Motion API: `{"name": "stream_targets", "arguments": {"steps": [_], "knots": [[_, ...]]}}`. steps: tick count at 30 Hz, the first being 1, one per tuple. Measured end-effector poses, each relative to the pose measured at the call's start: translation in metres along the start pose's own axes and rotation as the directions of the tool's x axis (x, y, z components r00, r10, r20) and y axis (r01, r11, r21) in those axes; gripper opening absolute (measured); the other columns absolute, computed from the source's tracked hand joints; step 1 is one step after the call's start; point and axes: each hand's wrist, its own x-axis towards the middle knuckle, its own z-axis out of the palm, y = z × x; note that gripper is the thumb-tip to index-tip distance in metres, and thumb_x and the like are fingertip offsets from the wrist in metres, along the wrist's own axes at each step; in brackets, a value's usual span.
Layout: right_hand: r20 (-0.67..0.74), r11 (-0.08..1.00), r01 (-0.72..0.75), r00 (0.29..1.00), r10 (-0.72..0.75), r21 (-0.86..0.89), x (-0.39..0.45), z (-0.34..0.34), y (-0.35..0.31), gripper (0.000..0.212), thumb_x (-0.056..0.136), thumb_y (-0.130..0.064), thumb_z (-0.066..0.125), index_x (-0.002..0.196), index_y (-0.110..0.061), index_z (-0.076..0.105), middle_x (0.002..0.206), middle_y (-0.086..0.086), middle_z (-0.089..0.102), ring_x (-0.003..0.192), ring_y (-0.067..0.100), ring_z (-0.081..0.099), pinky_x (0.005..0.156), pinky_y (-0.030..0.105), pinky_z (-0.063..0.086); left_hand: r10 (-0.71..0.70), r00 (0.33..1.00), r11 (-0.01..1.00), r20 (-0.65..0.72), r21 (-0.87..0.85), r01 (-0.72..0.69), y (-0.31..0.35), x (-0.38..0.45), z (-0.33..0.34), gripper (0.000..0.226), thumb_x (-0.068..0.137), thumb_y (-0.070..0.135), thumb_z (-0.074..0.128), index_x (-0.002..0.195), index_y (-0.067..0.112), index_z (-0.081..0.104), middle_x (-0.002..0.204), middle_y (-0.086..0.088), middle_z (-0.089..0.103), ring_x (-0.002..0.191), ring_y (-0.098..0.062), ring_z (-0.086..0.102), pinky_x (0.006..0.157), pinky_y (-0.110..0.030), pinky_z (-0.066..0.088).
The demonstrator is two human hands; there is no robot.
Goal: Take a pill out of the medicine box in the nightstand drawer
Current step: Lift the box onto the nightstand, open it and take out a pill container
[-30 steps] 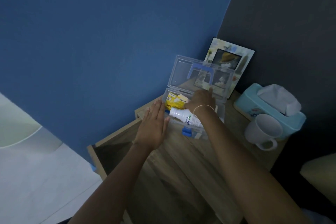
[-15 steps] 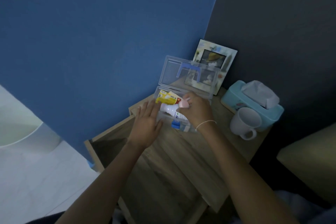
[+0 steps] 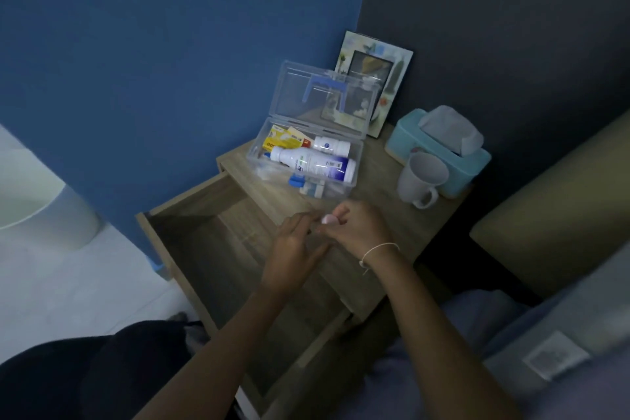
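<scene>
The clear medicine box (image 3: 358, 155) stands open on the nightstand top, its lid (image 3: 320, 97) upright with a blue handle. Inside lie a large white bottle (image 3: 313, 164), a smaller white bottle (image 3: 332, 146) and a yellow packet (image 3: 283, 141). Both hands meet in front of the box, above the open wooden drawer (image 3: 211, 215). My right hand (image 3: 361, 228) pinches a small pale pink item (image 3: 329, 219) between thumb and fingers. My left hand (image 3: 293, 249) reaches to the same item with its fingertips; its grip is hidden.
A white mug (image 3: 421, 177) and a teal tissue box (image 3: 439, 143) stand on the right of the nightstand top (image 3: 385, 215). A photo frame (image 3: 392, 78) leans on the wall behind the box. A bed edge (image 3: 562, 198) is at the right.
My right hand has come out of the box toward me with the small pink item. My left hand has left the box's side and joined it over the drawer.
</scene>
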Motion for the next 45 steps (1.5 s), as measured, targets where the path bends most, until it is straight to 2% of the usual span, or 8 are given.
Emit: {"name": "stream_targets", "arguments": {"steps": [9, 16, 19, 24, 30, 34, 40, 45], "knots": [[0.001, 0.999, 0.029, 1.0, -0.029, 0.02, -0.003, 0.013, 0.032, 0.017, 0.078, -0.03, 0.073, 0.08, -0.013, 0.07, 0.076, 0.003, 0.072, 0.074, 0.015, 0.067, 0.066, 0.031, 0.052, -0.064, 0.994, 0.996, 0.083, -0.061, 0.069, -0.019, 0.007, 0.022, 0.028, 0.084, 0.025, 0.068, 0.111, 0.017, 0.067, 0.106, 0.003, 0.07, 0.096, -0.011, 0.058, 0.085, -0.025, 0.044], [0.092, 0.99, -0.032, 0.996, 0.019, 0.139, 0.004, 0.012, 0.055, 0.028, 0.084, -0.033, 0.068, 0.11, -0.022, 0.067, 0.098, -0.008, 0.069, 0.096, 0.009, 0.064, 0.079, 0.023, 0.049, -0.018, 0.998, 0.994, 0.067, -0.11, 0.025, -0.027, 0.011, 0.032, 0.031, 0.078, 0.03, 0.067, 0.108, 0.02, 0.07, 0.092, 0.018, 0.06, 0.09, 0.029, 0.044, 0.078, 0.005, 0.029], [0.051, 0.988, -0.098, 0.994, 0.092, 0.12, 0.007, 0.02, 0.054, 0.06, 0.076, -0.05, 0.07, 0.128, -0.025, 0.055, 0.113, -0.007, 0.063, 0.103, 0.009, 0.059, 0.081, 0.025, 0.047, -0.035, 0.998, 0.991, 0.044, -0.131, 0.04, -0.03, 0.01, 0.035, 0.029, 0.084, 0.033, 0.063, 0.112, 0.03, 0.064, 0.098, 0.024, 0.059, 0.094, 0.024, 0.046, 0.08, 0.002, 0.03], [-0.062, 0.993, -0.08, 0.994, 0.085, 0.082, 0.012, 0.031, 0.054, 0.02, 0.078, -0.043, 0.07, 0.086, -0.026, 0.062, 0.084, -0.007, 0.066, 0.079, 0.007, 0.062, 0.061, 0.021, 0.042, -0.049, 0.997, 0.994, 0.055, -0.097, 0.054, -0.034, 0.014, 0.038, 0.025, 0.085, 0.034, 0.065, 0.109, 0.027, 0.066, 0.101, 0.012, 0.064, 0.093, -0.002, 0.05, 0.082, -0.008, 0.033], [-0.123, 0.994, -0.11, 0.986, 0.109, -0.007, 0.01, 0.036, 0.058, 0.042, 0.082, -0.045, 0.063, 0.117, -0.024, 0.056, 0.105, -0.003, 0.058, 0.095, 0.012, 0.056, 0.072, 0.026, 0.046, -0.082, 0.992, 0.994, 0.093, -0.067, 0.089, -0.035, 0.013, 0.046, 0.03, 0.081, 0.019, 0.071, 0.111, 0.018, 0.068, 0.099, -0.007, 0.062, 0.097, -0.02, 0.051, 0.081, -0.019, 0.034], [-0.163, 0.993, -0.116, 0.98, 0.113, -0.005, 0.012, 0.032, 0.057, 0.024, 0.082, -0.045, 0.067, 0.085, -0.021, 0.064, 0.08, -0.004, 0.064, 0.077, 0.01, 0.061, 0.065, 0.025, 0.047, -0.103, 0.991, 0.993, 0.083, -0.05, 0.107, -0.039, 0.017, 0.049, 0.031, 0.081, 0.023, 0.071, 0.112, 0.02, 0.068, 0.097, -0.005, 0.062, 0.098, -0.017, 0.048, 0.081, -0.016, 0.031], [-0.063, 0.998, -0.061, 0.996, 0.061, 0.002, 0.013, 0.029, 0.06, 0.031, 0.087, -0.043, 0.06, 0.112, -0.026, 0.06, 0.104, -0.007, 0.061, 0.096, 0.008, 0.056, 0.073, 0.022, 0.042, -0.107, 0.991, 0.994, 0.082, -0.016, 0.109, -0.043, 0.019, 0.053, 0.033, 0.082, 0.024, 0.068, 0.114, 0.019, 0.067, 0.096, 0.005, 0.053, 0.094, -0.009, 0.041, 0.075, -0.013, 0.026], [-0.102, 0.996, -0.082, 0.991, 0.086, 0.039, 0.014, 0.031, 0.058, 0.019, 0.083, -0.041, 0.067, 0.092, -0.024, 0.064, 0.087, -0.006, 0.066, 0.083, 0.007, 0.061, 0.07, 0.024, 0.049, -0.109, 0.988, 0.993, 0.11, -0.029, 0.113, -0.042, 0.019, 0.051, 0.033, 0.084, 0.027, 0.065, 0.117, 0.02, 0.066, 0.098, 0.0, 0.057, 0.096, -0.012, 0.044, 0.076, -0.014, 0.028]]}}
